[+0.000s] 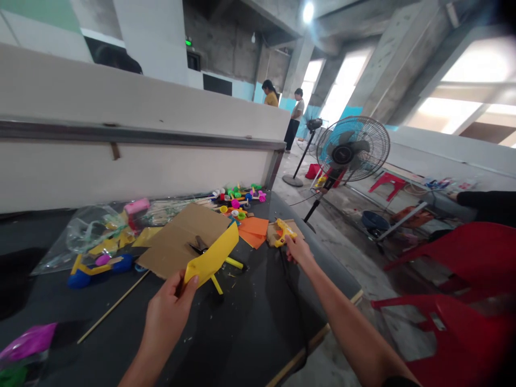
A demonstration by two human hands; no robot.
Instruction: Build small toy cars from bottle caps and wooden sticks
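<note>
My left hand point(171, 303) pinches the lower end of a bent yellow sheet point(215, 255), paper or thin foam, and holds it above the table. My right hand point(299, 250) has its fingers closed at the near end of a yellow hot glue gun point(284, 231), which is over a small cardboard piece point(274, 235). A dark cord runs from there toward the table edge. Partly hidden behind the yellow sheet, yellow-handled pliers point(235, 263) lie across a large piece of cardboard point(173, 236). Orange sheets point(255, 231) lie between the cardboard and the glue gun.
The dark table point(237, 333) also bears a thin wooden stick point(113, 307), blue-and-yellow parts point(94, 271), clear plastic bags point(86, 231) and several small colourful pieces point(237, 203). A white partition point(141, 166) stands behind. To the right are a fan point(342, 153) and red chairs point(475, 258); two people stand farther off.
</note>
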